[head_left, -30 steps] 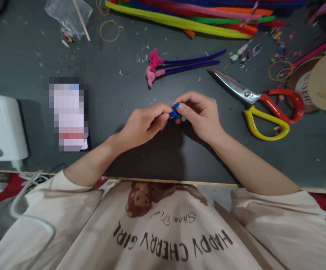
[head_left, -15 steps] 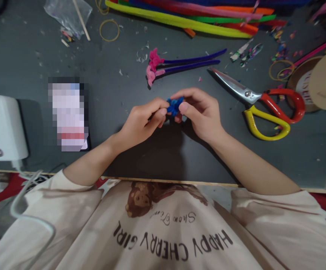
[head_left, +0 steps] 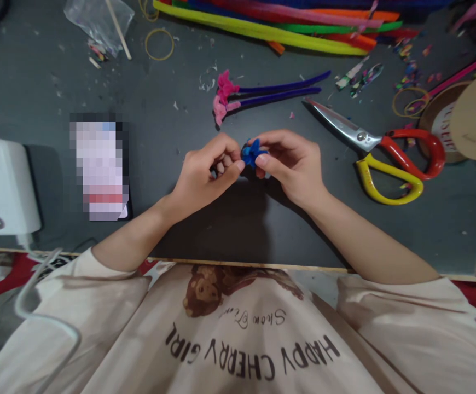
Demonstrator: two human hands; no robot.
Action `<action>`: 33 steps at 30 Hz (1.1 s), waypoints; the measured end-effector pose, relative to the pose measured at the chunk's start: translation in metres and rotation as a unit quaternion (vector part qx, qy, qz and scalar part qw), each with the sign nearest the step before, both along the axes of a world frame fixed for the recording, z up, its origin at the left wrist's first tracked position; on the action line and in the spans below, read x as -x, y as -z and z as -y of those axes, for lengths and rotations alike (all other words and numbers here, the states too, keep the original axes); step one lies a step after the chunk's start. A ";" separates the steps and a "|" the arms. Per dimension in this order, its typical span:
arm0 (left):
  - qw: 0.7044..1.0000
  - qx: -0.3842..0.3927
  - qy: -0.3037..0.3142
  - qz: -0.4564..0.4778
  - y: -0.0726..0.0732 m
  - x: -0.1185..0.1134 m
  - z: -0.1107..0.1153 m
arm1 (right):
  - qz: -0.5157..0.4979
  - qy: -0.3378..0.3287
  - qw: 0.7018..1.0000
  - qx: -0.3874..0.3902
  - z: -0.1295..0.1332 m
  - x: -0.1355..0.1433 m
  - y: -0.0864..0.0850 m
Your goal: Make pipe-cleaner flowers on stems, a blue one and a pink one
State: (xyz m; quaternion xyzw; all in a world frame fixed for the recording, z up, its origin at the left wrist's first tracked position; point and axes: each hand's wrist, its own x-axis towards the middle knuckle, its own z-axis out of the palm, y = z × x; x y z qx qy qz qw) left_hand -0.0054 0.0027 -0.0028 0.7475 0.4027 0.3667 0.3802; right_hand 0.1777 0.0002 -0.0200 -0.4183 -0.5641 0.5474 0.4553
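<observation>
The right hand [head_left: 301,167] pinches the blue flower [head_left: 253,154] over the table [head_left: 213,235]; the left hand [head_left: 203,169] curls its fingers at the flower's left edge, whether gripping I cannot tell. Beyond lie two pink flowers [head_left: 226,86], scissors [head_left: 361,137] to their right.

Small fuzzy blue piece [head_left: 251,154], petal-like points splayed, pinched in right hand [head_left: 299,164], at fingertips of left hand [head_left: 199,172]

Vs 1s ago: blue pc [head_left: 253,154] more splayed, wider thumb-index gap on L hand [head_left: 203,172]
</observation>
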 end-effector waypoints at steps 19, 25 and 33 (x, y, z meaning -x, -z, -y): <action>0.999 0.016 0.031 -0.013 -0.005 0.001 0.000 | 0.007 0.002 1.000 -0.010 0.000 0.001 -0.003; 0.998 -0.003 0.051 -0.028 -0.005 0.001 -0.001 | -0.003 0.002 1.000 0.015 -0.001 0.002 -0.004; 0.996 0.021 0.080 -0.012 -0.006 0.000 -0.001 | -0.016 -0.009 0.999 0.028 -0.002 0.001 -0.002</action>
